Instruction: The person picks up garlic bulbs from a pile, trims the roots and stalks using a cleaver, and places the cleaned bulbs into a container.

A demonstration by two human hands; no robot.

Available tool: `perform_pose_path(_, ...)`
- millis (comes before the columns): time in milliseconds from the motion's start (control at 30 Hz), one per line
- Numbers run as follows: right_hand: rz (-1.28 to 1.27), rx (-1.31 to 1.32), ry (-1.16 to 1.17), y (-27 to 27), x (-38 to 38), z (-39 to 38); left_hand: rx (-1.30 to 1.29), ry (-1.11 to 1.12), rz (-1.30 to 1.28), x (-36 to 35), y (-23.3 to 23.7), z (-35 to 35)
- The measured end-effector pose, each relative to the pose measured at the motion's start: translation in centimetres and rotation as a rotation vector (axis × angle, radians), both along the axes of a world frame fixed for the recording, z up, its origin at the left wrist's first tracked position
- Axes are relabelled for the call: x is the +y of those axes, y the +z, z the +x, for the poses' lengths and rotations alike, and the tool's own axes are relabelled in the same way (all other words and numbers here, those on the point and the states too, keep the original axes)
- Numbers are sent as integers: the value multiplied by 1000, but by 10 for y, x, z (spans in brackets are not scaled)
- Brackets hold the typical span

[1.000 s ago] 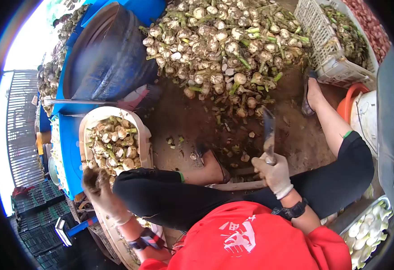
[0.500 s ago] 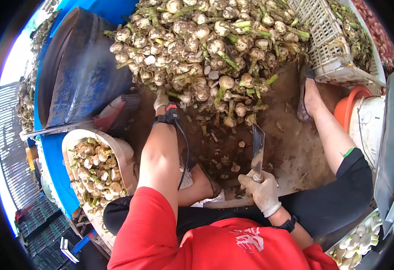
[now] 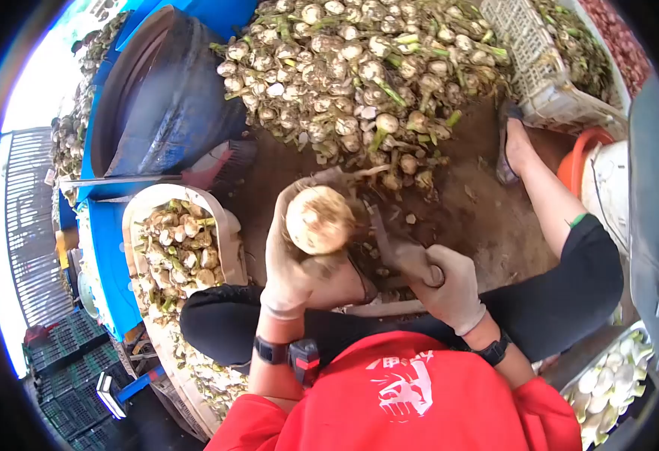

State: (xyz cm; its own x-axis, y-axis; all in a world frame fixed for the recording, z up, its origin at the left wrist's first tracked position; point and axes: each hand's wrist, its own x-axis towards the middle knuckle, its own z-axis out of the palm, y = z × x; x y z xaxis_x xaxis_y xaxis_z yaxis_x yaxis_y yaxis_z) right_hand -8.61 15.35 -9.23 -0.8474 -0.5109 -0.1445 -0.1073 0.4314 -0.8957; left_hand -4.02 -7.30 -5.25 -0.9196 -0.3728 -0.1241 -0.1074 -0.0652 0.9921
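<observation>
My left hand (image 3: 287, 279), in a soiled white glove, is raised before my lap with its fingers wrapped round a garlic bulb (image 3: 319, 219). The bulb's round, soil-stained face points up at me, and a stalk runs off to its right, blurred by motion. My right hand (image 3: 449, 292), gloved too, grips a knife (image 3: 379, 231) by its handle, whose butt end shows above the thumb. Its blade points up and away, close to the right of the bulb. Beyond both hands lies a heap of garlic bulbs (image 3: 344, 83) with soil and green stalks.
A pale tub (image 3: 233, 239) of trimmed bulbs stands left of my legs. Behind it are a blue drum (image 3: 183, 98) and a brush (image 3: 220, 161). At right are a plastic crate (image 3: 528, 56) and a white bucket (image 3: 606, 188) with an orange basin (image 3: 576, 161).
My left hand has come back from the heap's near edge to in front of my lap, now with a garlic bulb. My right hand has turned the knife blade leftward, towards the bulb.
</observation>
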Motion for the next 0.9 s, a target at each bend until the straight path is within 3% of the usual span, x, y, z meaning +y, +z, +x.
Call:
perform_pose_path(33,-70,269,64,10,2,-1,-38,-31,15,10,14,5)
perform_pose_path(67,-60,346,131,22,1,-2,11,-151,-17,12,22,13)
perform_pose_path(100,-48,346,121,37,-2,-1,5,-133,93,21,25,21)
perform_pose_path(167,-3,442,309,66,-6,7,-124,15,9,40,45,33)
perform_pose_path(233,-6,461,325,73,-10,17,-99,28,-72,47,54,43)
perform_pose_path(300,8,389,323,78,-12,29,13,41,-314,49,58,53)
perform_pose_path(467,-59,409,289,59,-15,50,-74,90,-380,54,60,74)
perform_pose_path(533,-77,444,173,43,-13,49,-115,196,-342,62,63,82)
perform_pose_path(567,38,428,143,33,-5,45,-26,153,-852,56,62,84)
perform_pose_path(600,286,245,12,14,3,34,92,201,-683,66,69,92)
perform_pose_path(633,361,84,40,-16,23,28,210,243,-514,75,77,99)
perform_pose_path(700,201,127,-47,-8,23,42,129,276,-621,64,72,93)
perform_pose_path(767,112,159,-36,3,25,51,19,32,-1130,44,74,83)
perform_pose_path(833,91,49,-25,4,31,52,25,130,-901,34,48,91)
perform_pose_path(900,-120,-171,-87,8,29,58,-57,246,-1,41,51,94)
